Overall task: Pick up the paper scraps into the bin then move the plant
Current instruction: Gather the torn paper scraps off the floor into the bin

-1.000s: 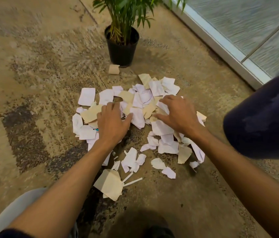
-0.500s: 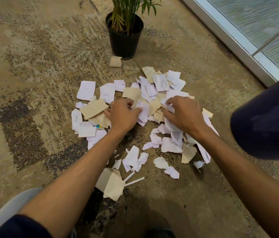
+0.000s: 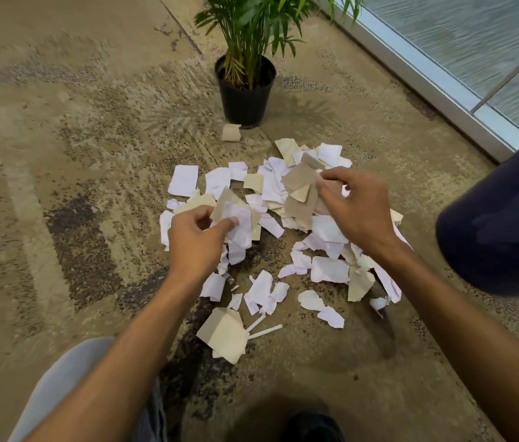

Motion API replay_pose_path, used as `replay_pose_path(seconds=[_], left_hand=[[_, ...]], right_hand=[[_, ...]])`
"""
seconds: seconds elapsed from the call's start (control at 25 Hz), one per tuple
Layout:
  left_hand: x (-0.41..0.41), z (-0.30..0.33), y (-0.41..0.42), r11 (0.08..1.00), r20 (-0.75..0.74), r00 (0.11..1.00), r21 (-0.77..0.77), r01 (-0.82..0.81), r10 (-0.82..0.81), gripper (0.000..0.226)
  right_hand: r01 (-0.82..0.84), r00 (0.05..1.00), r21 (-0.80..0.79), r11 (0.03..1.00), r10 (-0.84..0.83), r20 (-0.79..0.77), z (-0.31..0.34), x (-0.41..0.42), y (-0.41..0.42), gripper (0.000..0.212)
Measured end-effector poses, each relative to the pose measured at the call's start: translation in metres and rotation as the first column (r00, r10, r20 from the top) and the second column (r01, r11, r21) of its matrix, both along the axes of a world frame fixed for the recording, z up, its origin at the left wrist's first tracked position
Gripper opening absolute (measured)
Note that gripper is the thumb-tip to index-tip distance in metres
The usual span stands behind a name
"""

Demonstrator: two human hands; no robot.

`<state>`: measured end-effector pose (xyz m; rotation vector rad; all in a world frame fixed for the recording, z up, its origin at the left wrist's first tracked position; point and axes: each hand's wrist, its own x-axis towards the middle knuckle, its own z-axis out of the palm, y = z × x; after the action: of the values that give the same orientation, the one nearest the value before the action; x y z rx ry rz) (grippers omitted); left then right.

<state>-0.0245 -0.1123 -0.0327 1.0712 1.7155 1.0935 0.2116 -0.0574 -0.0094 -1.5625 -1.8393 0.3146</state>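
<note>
Scraps (image 3: 329, 269) mostly lie on the floor (image 3: 60, 154) before you. Your left hand (image 3: 196, 240) pinches white and tan pieces; your right hand (image 3: 358, 208) grips tan ones. No bin shows. The plant (image 3: 247, 87) stands unmoved beyond the pile.

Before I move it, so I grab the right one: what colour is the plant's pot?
Black: the round plastic pot shows best in the head view.

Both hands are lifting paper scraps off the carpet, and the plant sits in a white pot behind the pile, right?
Not quite. The head view shows the pot is black, not white. Otherwise yes: left hand and right hand each grip paper scraps from the pile.
</note>
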Motion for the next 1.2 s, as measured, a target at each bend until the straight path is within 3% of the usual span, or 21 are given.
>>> replay_pose_path(seconds=[0.12,0.24,0.44,0.56,0.68,0.88,1.08,1.2], left_hand=[[-0.004,-0.01,-0.006,0.999,-0.018,1.0,-0.046,-0.002,0.001,0.024],[0.004,-0.014,0.012,0.996,-0.012,0.999,-0.077,0.04,-0.041,0.034],[0.017,-0.024,0.028,0.982,-0.019,0.986,-0.088,0.164,-0.166,0.023],[0.018,-0.027,0.029,0.956,0.024,0.964,-0.124,0.265,-0.264,0.024],[0.016,-0.024,0.029,0.918,0.119,0.928,-0.148,0.368,-0.353,0.014],[0.016,-0.019,0.026,0.877,0.286,0.873,-0.166,0.451,-0.395,0.011],[0.011,-0.019,0.031,0.942,0.302,0.931,-0.195,0.271,-0.205,0.024],[0.011,-0.018,0.031,0.908,0.422,0.871,-0.212,0.362,-0.249,0.018]], right_hand=[[0.033,0.999,-0.187,0.982,-0.036,-0.01,-0.009,0.001,0.004,0.021],[0.033,0.998,-0.373,0.927,-0.01,0.064,-0.028,0.002,-0.002,0.029],[0.017,0.995,-0.45,0.893,0.029,0.095,-0.047,-0.009,-0.012,0.049],[-0.032,0.999,-0.482,0.875,0.038,0.002,-0.049,-0.018,-0.013,0.047],[-0.085,0.981,-0.522,0.849,-0.02,-0.192,-0.044,-0.022,-0.01,0.036],[-0.232,0.833,-0.555,0.799,-0.132,-0.537,-0.035,-0.016,-0.007,0.02],[-0.186,0.774,-0.582,0.792,-0.246,-0.583,-0.033,0.007,-0.002,0.025],[-0.157,0.76,-0.581,0.799,-0.278,-0.588,-0.034,0.009,0.002,0.027]])
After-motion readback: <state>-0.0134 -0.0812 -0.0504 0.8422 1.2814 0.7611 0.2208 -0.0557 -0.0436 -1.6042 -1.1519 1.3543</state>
